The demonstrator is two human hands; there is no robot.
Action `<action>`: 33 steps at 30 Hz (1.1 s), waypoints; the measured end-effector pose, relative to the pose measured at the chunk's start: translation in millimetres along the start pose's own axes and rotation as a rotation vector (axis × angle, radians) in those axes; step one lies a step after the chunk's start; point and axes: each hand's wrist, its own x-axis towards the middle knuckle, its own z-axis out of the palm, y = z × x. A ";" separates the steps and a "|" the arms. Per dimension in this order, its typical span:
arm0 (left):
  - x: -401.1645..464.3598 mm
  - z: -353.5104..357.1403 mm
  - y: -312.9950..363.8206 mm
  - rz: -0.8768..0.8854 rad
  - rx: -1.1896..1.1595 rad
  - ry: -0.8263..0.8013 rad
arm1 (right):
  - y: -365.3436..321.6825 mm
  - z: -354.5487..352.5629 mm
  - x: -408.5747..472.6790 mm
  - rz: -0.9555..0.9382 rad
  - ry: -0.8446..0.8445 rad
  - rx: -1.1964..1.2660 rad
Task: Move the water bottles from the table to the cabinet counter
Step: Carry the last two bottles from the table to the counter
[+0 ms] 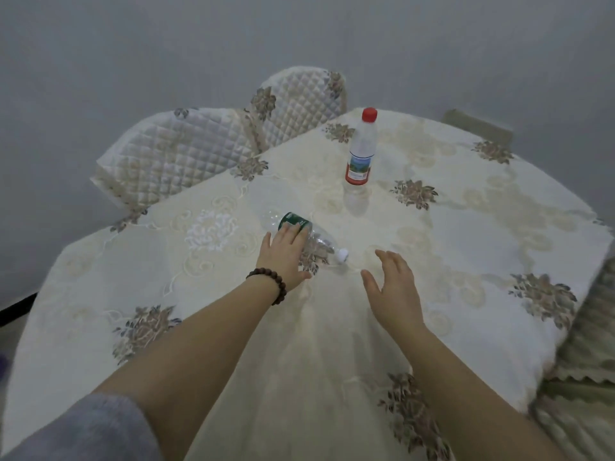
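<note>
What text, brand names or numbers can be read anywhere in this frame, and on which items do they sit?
No text can be read in this frame.
Upright bottle with the red cap: its red and white label carries print, too small and blurred to read.
Lying bottle with the green label: the label is partly covered by the left hand; no letters can be made out.
Tablecloth: floral embroidery only, no words.

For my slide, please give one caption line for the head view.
Left hand on a lying green-label bottle; right hand open; red-cap bottle upright.
</note>
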 end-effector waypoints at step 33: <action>76.9 -40.2 -26.8 -0.250 -0.814 0.507 | -63.2 11.2 235.0 0.035 0.265 0.407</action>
